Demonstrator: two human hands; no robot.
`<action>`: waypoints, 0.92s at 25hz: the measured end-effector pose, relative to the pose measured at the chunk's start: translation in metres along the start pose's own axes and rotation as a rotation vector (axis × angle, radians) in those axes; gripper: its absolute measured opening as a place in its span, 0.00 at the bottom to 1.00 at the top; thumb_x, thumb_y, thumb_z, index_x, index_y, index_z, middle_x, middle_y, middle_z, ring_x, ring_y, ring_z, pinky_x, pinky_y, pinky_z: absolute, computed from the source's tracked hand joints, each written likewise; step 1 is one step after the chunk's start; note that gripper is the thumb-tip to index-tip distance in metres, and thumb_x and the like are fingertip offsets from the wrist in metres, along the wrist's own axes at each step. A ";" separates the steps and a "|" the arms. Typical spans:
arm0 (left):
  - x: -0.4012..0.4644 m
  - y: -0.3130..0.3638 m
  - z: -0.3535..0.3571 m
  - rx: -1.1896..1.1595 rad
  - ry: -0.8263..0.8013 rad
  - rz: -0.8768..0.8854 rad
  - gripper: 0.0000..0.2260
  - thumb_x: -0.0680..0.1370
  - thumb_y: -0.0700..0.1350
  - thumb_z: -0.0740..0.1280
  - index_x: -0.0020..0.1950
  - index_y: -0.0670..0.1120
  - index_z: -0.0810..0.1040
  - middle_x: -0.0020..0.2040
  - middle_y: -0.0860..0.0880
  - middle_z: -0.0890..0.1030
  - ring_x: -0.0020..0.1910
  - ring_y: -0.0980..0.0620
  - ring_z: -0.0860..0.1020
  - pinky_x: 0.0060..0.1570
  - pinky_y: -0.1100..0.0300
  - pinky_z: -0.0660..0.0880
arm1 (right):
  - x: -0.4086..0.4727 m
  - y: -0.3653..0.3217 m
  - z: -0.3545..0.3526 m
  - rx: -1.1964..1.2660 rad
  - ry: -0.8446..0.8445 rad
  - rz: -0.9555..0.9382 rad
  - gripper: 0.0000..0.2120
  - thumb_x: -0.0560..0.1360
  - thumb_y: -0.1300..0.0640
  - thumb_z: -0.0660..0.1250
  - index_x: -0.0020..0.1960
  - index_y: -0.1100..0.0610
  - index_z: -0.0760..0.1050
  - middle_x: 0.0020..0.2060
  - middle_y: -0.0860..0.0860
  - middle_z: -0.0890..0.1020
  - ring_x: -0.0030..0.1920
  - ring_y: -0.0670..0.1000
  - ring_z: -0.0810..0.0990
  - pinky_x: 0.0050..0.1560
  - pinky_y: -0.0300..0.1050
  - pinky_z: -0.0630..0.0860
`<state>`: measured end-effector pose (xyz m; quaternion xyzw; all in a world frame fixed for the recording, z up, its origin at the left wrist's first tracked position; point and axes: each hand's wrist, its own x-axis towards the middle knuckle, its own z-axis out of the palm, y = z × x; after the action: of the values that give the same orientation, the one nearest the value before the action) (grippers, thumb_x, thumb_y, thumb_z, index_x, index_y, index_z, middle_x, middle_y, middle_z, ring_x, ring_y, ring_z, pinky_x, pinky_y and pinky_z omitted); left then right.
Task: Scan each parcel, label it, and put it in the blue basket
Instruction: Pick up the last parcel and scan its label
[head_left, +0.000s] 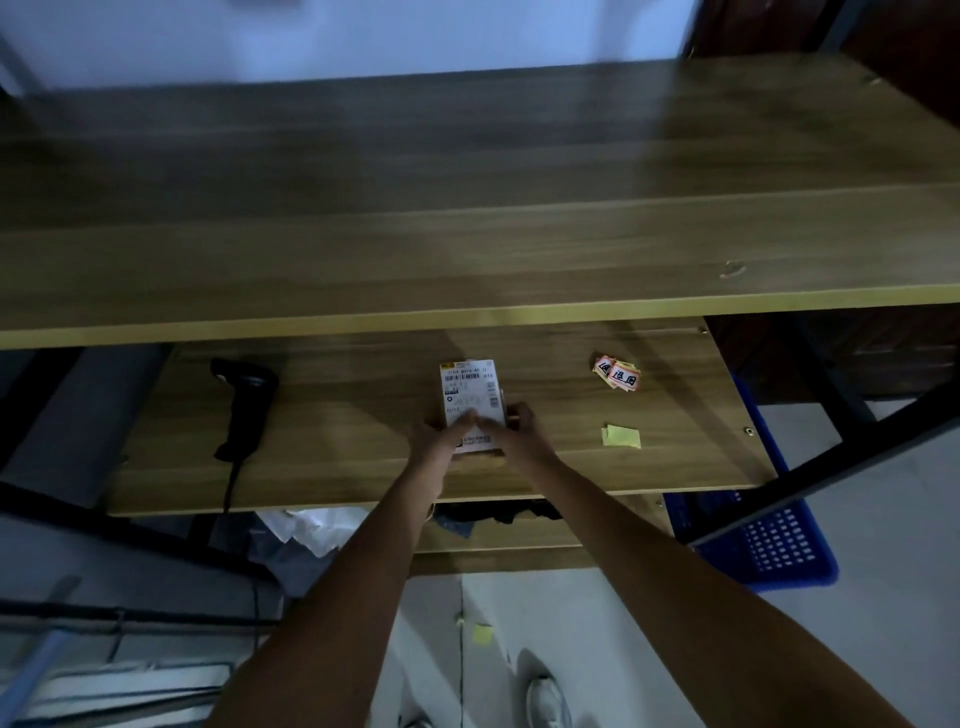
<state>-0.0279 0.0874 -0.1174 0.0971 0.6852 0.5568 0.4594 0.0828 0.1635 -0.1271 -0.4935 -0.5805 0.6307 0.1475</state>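
Observation:
A small cardboard parcel (471, 391) with a white shipping label lies on the lower wooden shelf (363, 467), in the middle. Both hands are on its near end. My left hand (436, 436) lays its fingers across the label's lower part. My right hand (517, 428) holds the parcel's right near corner with curled fingers. A black handheld scanner (244, 400) lies on the shelf to the left, cable hanging off the front edge. The blue basket (779, 545) stands on the floor at the right, partly under the shelf.
Orange printed labels (617, 371) and yellow-green stickers (621, 435) lie on the shelf to the right of the parcel. A wide upper desktop (467, 234) overhangs the shelf's back. Below the shelf are grey bags and crumpled paper (306, 530). A black frame bar (831, 467) crosses the right.

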 end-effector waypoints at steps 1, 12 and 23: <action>-0.002 0.000 -0.007 -0.005 0.000 0.007 0.23 0.69 0.47 0.77 0.61 0.41 0.78 0.55 0.43 0.84 0.52 0.45 0.83 0.52 0.50 0.80 | -0.007 -0.002 0.005 0.025 -0.006 0.005 0.22 0.72 0.50 0.73 0.59 0.57 0.69 0.50 0.54 0.83 0.46 0.51 0.84 0.47 0.52 0.83; -0.053 0.024 -0.173 -0.084 0.020 -0.021 0.10 0.72 0.46 0.75 0.52 0.46 0.82 0.52 0.41 0.85 0.50 0.42 0.84 0.54 0.43 0.79 | -0.048 -0.041 0.147 0.097 -0.124 -0.041 0.13 0.80 0.48 0.59 0.50 0.59 0.73 0.39 0.52 0.82 0.39 0.52 0.81 0.37 0.44 0.78; -0.065 0.013 -0.340 -0.141 0.247 0.034 0.12 0.71 0.46 0.76 0.52 0.46 0.82 0.52 0.44 0.85 0.50 0.44 0.84 0.53 0.46 0.80 | -0.011 -0.063 0.303 -0.595 -0.096 -0.262 0.20 0.77 0.53 0.64 0.65 0.63 0.70 0.59 0.61 0.77 0.59 0.62 0.76 0.56 0.51 0.74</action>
<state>-0.2473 -0.1788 -0.0863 0.0070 0.6939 0.6191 0.3677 -0.1771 -0.0051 -0.1160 -0.4056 -0.8043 0.4315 0.0491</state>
